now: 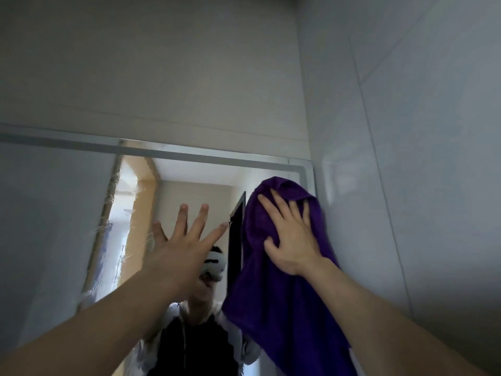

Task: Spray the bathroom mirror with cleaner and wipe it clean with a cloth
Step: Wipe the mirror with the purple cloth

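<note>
The mirror (67, 213) hung on the wall, and my fingers (273, 207) were spread flat over the purple cloth (284, 308), pinning it against the glass at the mirror's top right corner, just beside the tiled side wall (420, 185). That was my right hand (291, 240); the cloth trailed down below the wrist. My left hand (179, 240) was open, fingers splayed, holding nothing, raised near the glass; whether it touched I could not tell. Wet streaks showed left of centre, so I judged the wiping step was in hand. Next I would need firm strokes leftward along the top edge.
</note>
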`<action>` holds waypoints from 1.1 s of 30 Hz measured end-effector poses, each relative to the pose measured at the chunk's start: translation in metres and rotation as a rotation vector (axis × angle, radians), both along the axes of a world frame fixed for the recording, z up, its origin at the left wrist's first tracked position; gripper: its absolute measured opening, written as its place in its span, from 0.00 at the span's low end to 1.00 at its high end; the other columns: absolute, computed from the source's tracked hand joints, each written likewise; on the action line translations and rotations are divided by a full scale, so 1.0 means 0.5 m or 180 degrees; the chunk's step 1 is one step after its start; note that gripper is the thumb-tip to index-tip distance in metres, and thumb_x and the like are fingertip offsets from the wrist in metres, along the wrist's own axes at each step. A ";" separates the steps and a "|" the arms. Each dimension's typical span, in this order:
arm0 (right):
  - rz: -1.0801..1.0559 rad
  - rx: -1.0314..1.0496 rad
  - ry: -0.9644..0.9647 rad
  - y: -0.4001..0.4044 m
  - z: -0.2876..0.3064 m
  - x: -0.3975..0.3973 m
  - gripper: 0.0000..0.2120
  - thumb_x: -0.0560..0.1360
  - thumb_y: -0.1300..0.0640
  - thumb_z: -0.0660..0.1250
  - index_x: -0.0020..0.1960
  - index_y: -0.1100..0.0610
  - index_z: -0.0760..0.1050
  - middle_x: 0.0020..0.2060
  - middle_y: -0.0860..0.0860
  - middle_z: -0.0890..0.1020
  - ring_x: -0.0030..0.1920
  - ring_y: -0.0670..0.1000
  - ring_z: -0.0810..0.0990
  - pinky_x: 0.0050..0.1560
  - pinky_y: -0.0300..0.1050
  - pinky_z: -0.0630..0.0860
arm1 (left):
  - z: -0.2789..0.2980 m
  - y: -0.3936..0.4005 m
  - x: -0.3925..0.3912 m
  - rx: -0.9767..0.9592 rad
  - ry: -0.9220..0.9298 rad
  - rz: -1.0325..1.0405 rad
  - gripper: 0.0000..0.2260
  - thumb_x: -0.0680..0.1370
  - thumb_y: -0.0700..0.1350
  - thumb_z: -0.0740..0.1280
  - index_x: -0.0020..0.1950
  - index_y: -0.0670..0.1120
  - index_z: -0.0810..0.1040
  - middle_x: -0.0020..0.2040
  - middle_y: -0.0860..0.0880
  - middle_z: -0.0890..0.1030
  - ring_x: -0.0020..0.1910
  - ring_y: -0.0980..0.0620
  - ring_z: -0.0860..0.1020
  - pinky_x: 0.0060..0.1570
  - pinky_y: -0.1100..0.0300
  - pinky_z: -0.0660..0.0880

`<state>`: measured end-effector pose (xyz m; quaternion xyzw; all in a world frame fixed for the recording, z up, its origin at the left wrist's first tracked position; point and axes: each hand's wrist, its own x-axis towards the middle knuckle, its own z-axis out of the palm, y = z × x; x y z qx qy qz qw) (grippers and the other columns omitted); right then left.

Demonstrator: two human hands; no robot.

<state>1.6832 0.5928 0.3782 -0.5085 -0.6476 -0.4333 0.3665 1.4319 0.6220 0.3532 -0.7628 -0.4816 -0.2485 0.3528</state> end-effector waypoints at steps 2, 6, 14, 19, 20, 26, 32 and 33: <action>-0.0140 0.0112 0.0409 -0.002 0.037 0.032 0.40 0.75 0.47 0.58 0.83 0.44 0.46 0.83 0.48 0.47 0.81 0.59 0.50 0.79 0.63 0.35 | -0.001 -0.002 0.001 -0.0073 0.0030 -0.0005 0.62 0.70 0.63 0.77 0.78 0.61 0.25 0.77 0.46 0.20 0.77 0.34 0.25 0.73 0.23 0.44; -0.0609 0.0188 0.0759 0.022 0.146 0.005 0.36 0.83 0.44 0.56 0.83 0.44 0.40 0.83 0.50 0.40 0.81 0.62 0.45 0.78 0.69 0.38 | -0.001 0.001 0.002 -0.0098 -0.0034 -0.0138 0.62 0.68 0.65 0.78 0.78 0.62 0.27 0.76 0.47 0.20 0.76 0.34 0.24 0.72 0.23 0.41; -0.0209 0.0412 0.0355 0.029 0.097 -0.081 0.37 0.75 0.31 0.48 0.82 0.42 0.49 0.82 0.50 0.52 0.80 0.59 0.52 0.80 0.64 0.44 | -0.004 0.012 -0.001 -0.0057 -0.0117 -0.0298 0.63 0.65 0.68 0.78 0.75 0.65 0.26 0.75 0.50 0.19 0.76 0.35 0.24 0.70 0.22 0.39; -0.0298 0.0417 0.0480 -0.006 0.048 -0.024 0.37 0.69 0.29 0.56 0.75 0.42 0.60 0.77 0.54 0.57 0.75 0.60 0.57 0.77 0.63 0.58 | -0.005 0.012 -0.003 -0.0062 -0.0063 -0.0214 0.63 0.66 0.67 0.78 0.77 0.63 0.26 0.76 0.49 0.19 0.76 0.35 0.24 0.71 0.22 0.40; -0.0300 0.0323 0.0638 -0.012 0.057 -0.009 0.39 0.68 0.28 0.56 0.76 0.40 0.58 0.79 0.54 0.54 0.77 0.59 0.54 0.78 0.64 0.56 | -0.006 0.013 -0.003 -0.0068 -0.0061 -0.0222 0.64 0.66 0.66 0.78 0.77 0.63 0.26 0.75 0.49 0.19 0.76 0.34 0.24 0.71 0.22 0.40; -0.0484 -0.0093 0.0756 -0.005 0.173 -0.014 0.43 0.76 0.33 0.59 0.83 0.42 0.41 0.83 0.51 0.37 0.82 0.59 0.35 0.80 0.62 0.37 | -0.003 0.015 0.003 -0.0145 -0.0071 -0.0220 0.63 0.68 0.65 0.78 0.76 0.64 0.25 0.71 0.49 0.16 0.71 0.37 0.20 0.70 0.22 0.38; -0.0253 0.0242 0.0209 0.051 0.061 -0.125 0.37 0.79 0.34 0.49 0.81 0.38 0.34 0.83 0.48 0.36 0.82 0.59 0.38 0.79 0.64 0.36 | -0.005 0.003 -0.003 -0.0031 -0.0053 -0.0364 0.54 0.71 0.70 0.71 0.79 0.63 0.31 0.77 0.49 0.21 0.77 0.37 0.24 0.73 0.24 0.40; -0.0223 0.0247 0.0204 0.051 0.038 -0.119 0.36 0.79 0.34 0.48 0.81 0.37 0.34 0.83 0.47 0.36 0.82 0.59 0.39 0.79 0.65 0.36 | -0.001 0.000 -0.008 -0.0015 -0.0044 -0.0416 0.51 0.73 0.69 0.70 0.79 0.64 0.32 0.78 0.49 0.23 0.77 0.38 0.25 0.74 0.25 0.41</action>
